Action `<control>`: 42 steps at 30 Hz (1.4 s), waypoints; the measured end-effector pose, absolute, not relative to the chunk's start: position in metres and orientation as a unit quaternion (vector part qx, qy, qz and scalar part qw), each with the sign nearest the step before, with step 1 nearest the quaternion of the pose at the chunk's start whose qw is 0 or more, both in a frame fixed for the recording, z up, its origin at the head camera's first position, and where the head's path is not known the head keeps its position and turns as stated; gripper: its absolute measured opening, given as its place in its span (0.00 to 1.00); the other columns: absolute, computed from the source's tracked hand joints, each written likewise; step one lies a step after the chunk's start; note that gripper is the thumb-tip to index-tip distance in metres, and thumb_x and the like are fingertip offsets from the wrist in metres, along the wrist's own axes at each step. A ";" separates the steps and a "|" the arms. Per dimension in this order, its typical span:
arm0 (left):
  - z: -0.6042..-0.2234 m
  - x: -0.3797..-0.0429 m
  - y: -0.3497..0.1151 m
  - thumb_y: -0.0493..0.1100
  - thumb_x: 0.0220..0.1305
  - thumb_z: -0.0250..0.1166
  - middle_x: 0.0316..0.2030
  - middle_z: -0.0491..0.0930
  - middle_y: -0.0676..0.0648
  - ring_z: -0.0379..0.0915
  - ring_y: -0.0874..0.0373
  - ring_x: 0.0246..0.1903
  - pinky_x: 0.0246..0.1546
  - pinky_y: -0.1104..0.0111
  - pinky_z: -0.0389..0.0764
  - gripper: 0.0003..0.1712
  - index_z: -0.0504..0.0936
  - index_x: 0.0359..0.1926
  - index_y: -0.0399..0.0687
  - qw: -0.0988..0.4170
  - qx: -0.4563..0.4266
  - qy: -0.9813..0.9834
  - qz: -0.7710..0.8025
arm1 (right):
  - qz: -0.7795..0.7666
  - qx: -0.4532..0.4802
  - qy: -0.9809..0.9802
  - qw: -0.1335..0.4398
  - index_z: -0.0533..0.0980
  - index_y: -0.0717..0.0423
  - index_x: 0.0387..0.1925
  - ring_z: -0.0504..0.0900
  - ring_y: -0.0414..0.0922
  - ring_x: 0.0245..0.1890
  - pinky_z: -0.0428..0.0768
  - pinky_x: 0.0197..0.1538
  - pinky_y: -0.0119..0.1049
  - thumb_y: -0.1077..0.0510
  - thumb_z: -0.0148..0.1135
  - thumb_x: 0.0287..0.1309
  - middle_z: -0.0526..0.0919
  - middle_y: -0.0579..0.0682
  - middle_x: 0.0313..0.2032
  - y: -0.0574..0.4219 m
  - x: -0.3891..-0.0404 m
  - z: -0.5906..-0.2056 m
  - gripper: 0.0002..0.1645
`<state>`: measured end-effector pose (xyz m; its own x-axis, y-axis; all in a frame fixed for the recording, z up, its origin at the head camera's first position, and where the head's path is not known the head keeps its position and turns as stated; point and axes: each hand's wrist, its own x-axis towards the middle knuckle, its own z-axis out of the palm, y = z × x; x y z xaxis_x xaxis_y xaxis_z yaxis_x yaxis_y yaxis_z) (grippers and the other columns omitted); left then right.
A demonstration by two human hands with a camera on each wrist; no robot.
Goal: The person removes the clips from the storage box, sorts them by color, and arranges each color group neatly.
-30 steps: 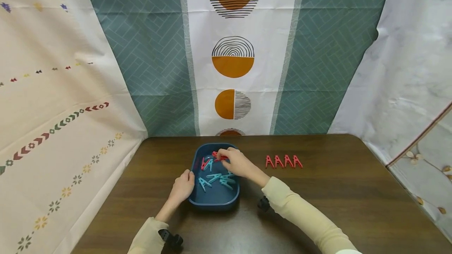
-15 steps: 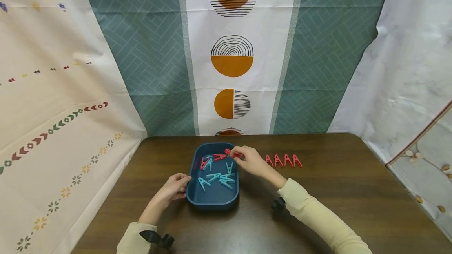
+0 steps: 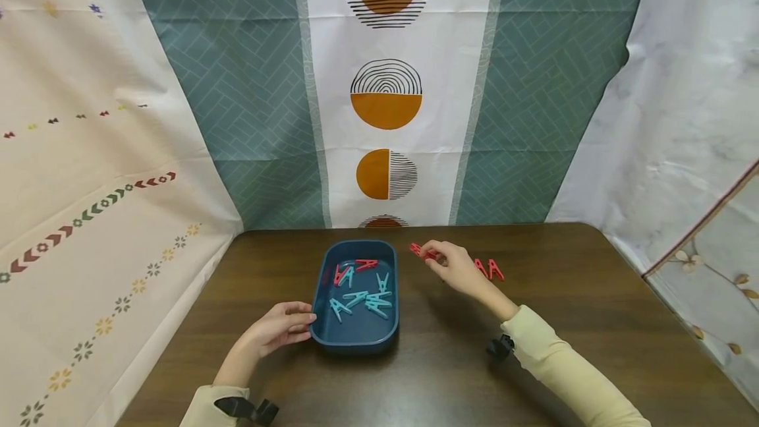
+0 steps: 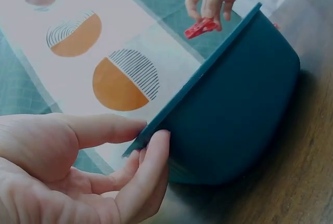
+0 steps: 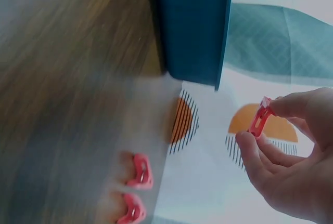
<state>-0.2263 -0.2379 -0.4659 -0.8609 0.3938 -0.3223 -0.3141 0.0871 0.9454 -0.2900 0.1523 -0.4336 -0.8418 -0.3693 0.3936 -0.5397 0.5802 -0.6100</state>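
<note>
A dark blue plastic bin (image 3: 354,346) stands on the table, holding several light blue clothespins (image 3: 357,298) and two red clothespins (image 3: 366,263). My left hand (image 3: 275,329) pinches the bin's rim on its left side; in the left wrist view, thumb and fingers (image 4: 153,169) meet at the edge. To the right of the bin, my right hand (image 3: 453,269) is raised above the table. Between thumb and fingertips it pinches a red clothespin (image 5: 260,117). Red clothespins (image 3: 495,270) in a row lie beyond that hand, partly hidden by it.
The dark brown wooden table (image 3: 569,321) reaches up to a patterned cloth (image 3: 388,111) at the back. Pale cloths hang at the left and right sides. A small black device is strapped at each wrist.
My right hand has lifted the red clothespin out of the bin and carried it rightward, toward the row. My left hand has shifted lower along the bin's left side, its fingers loosening.
</note>
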 end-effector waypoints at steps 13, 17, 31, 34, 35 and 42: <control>-0.472 -0.224 -0.241 0.39 0.70 0.56 0.32 0.78 0.52 0.79 0.65 0.32 0.40 0.72 0.83 0.15 0.66 0.51 0.34 0.291 0.035 0.648 0.703 | 0.372 0.201 -0.899 0.115 0.74 0.55 0.47 0.83 0.49 0.36 0.76 0.30 0.34 0.65 0.63 0.58 0.85 0.56 0.38 0.204 -0.288 -0.447 0.15; -0.474 -0.224 -0.242 0.39 0.70 0.55 0.31 0.78 0.53 0.78 0.65 0.31 0.40 0.72 0.83 0.11 0.67 0.49 0.38 0.300 0.040 0.640 0.707 | 0.363 0.178 -0.906 0.125 0.73 0.58 0.49 0.82 0.50 0.37 0.78 0.35 0.39 0.64 0.64 0.57 0.84 0.58 0.40 0.220 -0.289 -0.454 0.17; -0.470 -0.228 -0.239 0.37 0.72 0.50 0.32 0.78 0.53 0.78 0.65 0.32 0.41 0.72 0.82 0.05 0.69 0.46 0.42 0.316 0.056 0.626 0.711 | 0.348 0.106 -0.922 0.133 0.74 0.62 0.48 0.83 0.54 0.37 0.79 0.37 0.47 0.63 0.63 0.57 0.84 0.62 0.40 0.256 -0.291 -0.462 0.17; -0.469 -0.228 -0.239 0.37 0.72 0.50 0.32 0.78 0.53 0.78 0.65 0.32 0.41 0.73 0.82 0.05 0.68 0.46 0.42 0.321 0.058 0.622 0.712 | 0.330 0.084 -0.930 0.136 0.74 0.63 0.48 0.83 0.56 0.38 0.79 0.38 0.50 0.62 0.63 0.57 0.84 0.63 0.41 0.263 -0.291 -0.464 0.17; -0.469 -0.228 -0.239 0.37 0.72 0.50 0.32 0.78 0.53 0.78 0.65 0.32 0.41 0.73 0.82 0.05 0.68 0.46 0.42 0.322 0.058 0.621 0.712 | 0.326 0.076 -0.932 0.137 0.74 0.63 0.48 0.83 0.57 0.39 0.79 0.39 0.52 0.62 0.63 0.58 0.84 0.63 0.41 0.265 -0.291 -0.465 0.17; -0.470 -0.227 -0.239 0.36 0.72 0.49 0.31 0.78 0.54 0.78 0.66 0.32 0.40 0.74 0.82 0.05 0.68 0.46 0.42 0.329 0.058 0.614 0.715 | 0.314 0.017 -0.941 0.126 0.75 0.65 0.46 0.82 0.61 0.39 0.78 0.36 0.52 0.61 0.63 0.57 0.83 0.67 0.41 0.281 -0.290 -0.468 0.16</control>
